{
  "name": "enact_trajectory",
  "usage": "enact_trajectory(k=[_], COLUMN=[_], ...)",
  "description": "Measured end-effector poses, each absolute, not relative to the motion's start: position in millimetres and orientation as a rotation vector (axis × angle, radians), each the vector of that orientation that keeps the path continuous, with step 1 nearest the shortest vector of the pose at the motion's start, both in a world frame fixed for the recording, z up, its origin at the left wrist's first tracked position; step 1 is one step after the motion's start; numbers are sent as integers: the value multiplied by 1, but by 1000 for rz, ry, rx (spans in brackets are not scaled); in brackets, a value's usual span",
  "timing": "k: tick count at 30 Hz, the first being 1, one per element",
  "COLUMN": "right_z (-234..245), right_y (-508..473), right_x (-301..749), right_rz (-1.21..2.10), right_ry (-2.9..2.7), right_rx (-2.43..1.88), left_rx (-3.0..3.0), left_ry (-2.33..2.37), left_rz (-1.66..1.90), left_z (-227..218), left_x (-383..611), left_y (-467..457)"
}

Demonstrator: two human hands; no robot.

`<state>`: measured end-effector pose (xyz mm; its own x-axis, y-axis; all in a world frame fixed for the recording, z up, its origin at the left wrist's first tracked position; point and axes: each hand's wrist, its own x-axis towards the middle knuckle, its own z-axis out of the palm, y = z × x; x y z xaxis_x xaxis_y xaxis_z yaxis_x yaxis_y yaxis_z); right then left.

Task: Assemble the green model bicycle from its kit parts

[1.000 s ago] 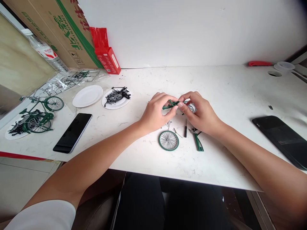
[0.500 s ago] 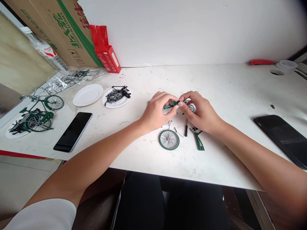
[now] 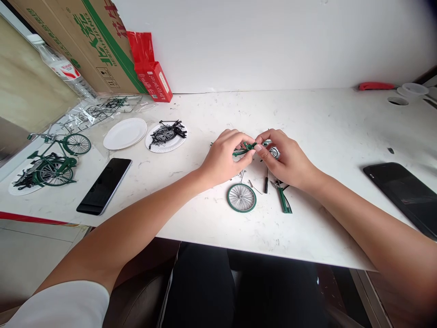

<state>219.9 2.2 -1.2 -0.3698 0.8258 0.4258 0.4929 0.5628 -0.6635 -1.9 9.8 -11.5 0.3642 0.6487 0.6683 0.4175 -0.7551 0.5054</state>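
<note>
Above the middle of the table, my left hand (image 3: 223, 157) and my right hand (image 3: 285, 157) meet fingertip to fingertip. Both pinch a small green model bicycle part (image 3: 248, 146), partly hidden by the fingers. More of the green model, with a spoked wheel (image 3: 274, 152), shows behind my right hand. Just below the hands lies a loose green-rimmed wheel (image 3: 241, 197) with silver spokes. Beside it are a small thin metal piece (image 3: 254, 187), a black-handled screwdriver (image 3: 266, 184) and green-handled cutters (image 3: 284, 200), whose jaws point up toward my right wrist.
At left lie a green model bicycle (image 3: 56, 159), a phone (image 3: 104, 187), a white paper plate (image 3: 125, 133) and another plate of black bicycle parts (image 3: 168, 132). Behind stand a bottle (image 3: 64, 68), a carton (image 3: 92, 50) and a red packet (image 3: 153, 77). A black case (image 3: 403, 193) lies right.
The camera view has shifted very slightly. Both hands keep their pinch on the green part, with hardly any visible movement.
</note>
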Motion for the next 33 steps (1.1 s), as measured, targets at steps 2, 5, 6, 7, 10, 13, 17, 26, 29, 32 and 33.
enact_trajectory(k=[2, 5, 6, 7, 10, 13, 17, 26, 29, 32, 33], right_z=[-2, -3, -4, -4, -5, -6, -7, -3, 3, 7, 8], right_y=[2, 3, 4, 4, 4, 5, 6, 5, 3, 0, 0], right_x=[220, 220, 221, 221, 221, 221, 222, 218, 216, 215, 214], right_rz=[557, 555, 555, 554, 547, 535, 521, 392, 303, 224, 203], right_ry=[-2042, -2048, -2052, -2057, -2064, -2066, -2061, -1975, -1944, -1917, -1909], right_rx=[-1055, -1053, -1052, -1051, -1046, -1039, -1023, -974, -954, -936, -928], left_rx=[2372, 2378, 2384, 2391, 2407, 2411, 2401, 2399, 2399, 2398, 2393], left_ry=[940, 943, 948, 952, 956, 943, 924, 943, 947, 954, 956], left_rz=[1341, 1322, 1311, 1300, 1280, 1288, 1309, 1394, 1464, 1502, 1503], left_z=[-12, -14, -14, -15, -16, -16, -16, -12, -10, -8, -8], left_x=[-2, -2, -3, -3, -3, -3, -3, -2, 0, 0, 0], left_y=[10, 12, 12, 13, 14, 14, 13, 11, 9, 6, 6])
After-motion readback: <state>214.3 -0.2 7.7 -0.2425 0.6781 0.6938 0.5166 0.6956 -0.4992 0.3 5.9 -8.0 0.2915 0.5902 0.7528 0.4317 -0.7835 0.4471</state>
